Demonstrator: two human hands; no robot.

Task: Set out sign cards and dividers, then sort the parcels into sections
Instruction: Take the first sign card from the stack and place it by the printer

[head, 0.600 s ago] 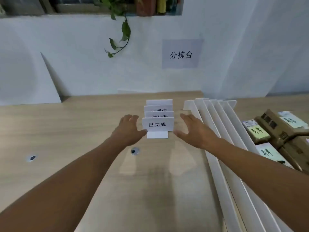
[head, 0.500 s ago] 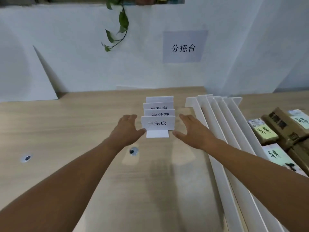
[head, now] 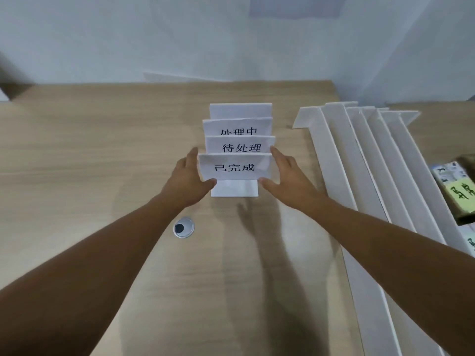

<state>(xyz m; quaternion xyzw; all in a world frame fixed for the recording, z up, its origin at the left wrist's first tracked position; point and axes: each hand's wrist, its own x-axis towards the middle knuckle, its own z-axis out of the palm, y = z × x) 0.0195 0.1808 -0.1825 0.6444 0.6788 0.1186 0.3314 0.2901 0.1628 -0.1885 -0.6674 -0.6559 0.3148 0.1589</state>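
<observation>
Sign cards, mid-frame: front one is flanked by left grip and right grip, both held flat, thumbs touching it.

Two arms of one person, seen from the head camera.

- **Left forearm**: bare along all of its visible length, from the near left edge of the frame to the wrist. It looks broad at the near end and tapers toward the far end.
- **Left hand**: bare, with thumb and fingers uncovered.
- **Right forearm**: likewise bare from the near right edge to the wrist, with the same taper.
- **Right hand**: bare, with thumb and fingers uncovered.

The fingernails are too small to make out.
</observation>
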